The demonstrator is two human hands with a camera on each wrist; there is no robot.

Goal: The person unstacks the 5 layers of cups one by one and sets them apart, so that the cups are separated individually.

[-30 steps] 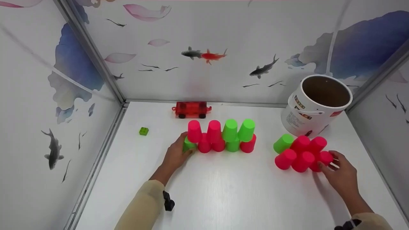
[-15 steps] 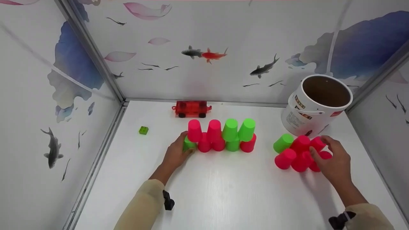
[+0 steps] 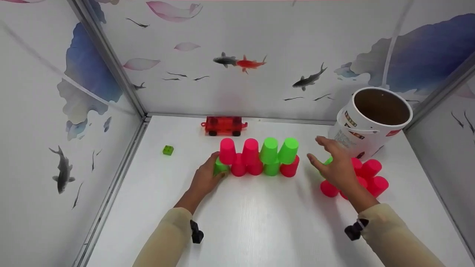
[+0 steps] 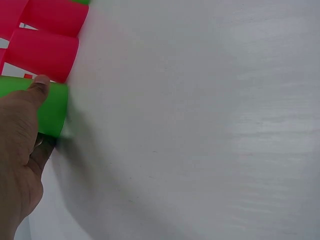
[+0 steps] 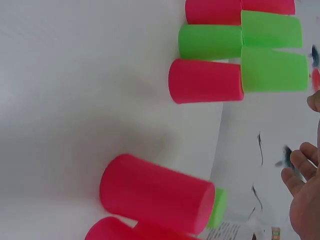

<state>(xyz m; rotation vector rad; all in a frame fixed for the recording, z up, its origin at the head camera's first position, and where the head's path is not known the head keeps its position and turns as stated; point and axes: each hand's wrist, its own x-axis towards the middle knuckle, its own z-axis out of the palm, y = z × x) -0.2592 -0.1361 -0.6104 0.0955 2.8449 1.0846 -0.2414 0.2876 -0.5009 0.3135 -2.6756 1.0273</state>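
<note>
Upside-down plastic cups stand in a two-level wall at the table's middle, with two pink cups (image 3: 227, 151) and two green cups (image 3: 269, 150) on top of a row of pink and green ones. My left hand (image 3: 203, 178) grips the green cup (image 4: 52, 110) at the row's left end, thumb in front and fingers behind. My right hand (image 3: 337, 164) hovers with spread fingers and holds nothing, between the wall and a cluster of cups. That cluster has several pink cups (image 3: 371, 168) and a green cup (image 5: 218, 207), partly hidden by my right hand and forearm in the head view.
A white bucket (image 3: 343, 139) stands behind the cluster at the back right. A red toy wagon (image 3: 223, 126) sits near the back wall, and a small green block (image 3: 168, 150) lies farther left. Printed walls (image 3: 178, 100) enclose the white table (image 3: 259, 222).
My right hand has left the pink cups at the cluster's right side and moved left, fingers spreading. My left hand keeps its hold on the green cup.
</note>
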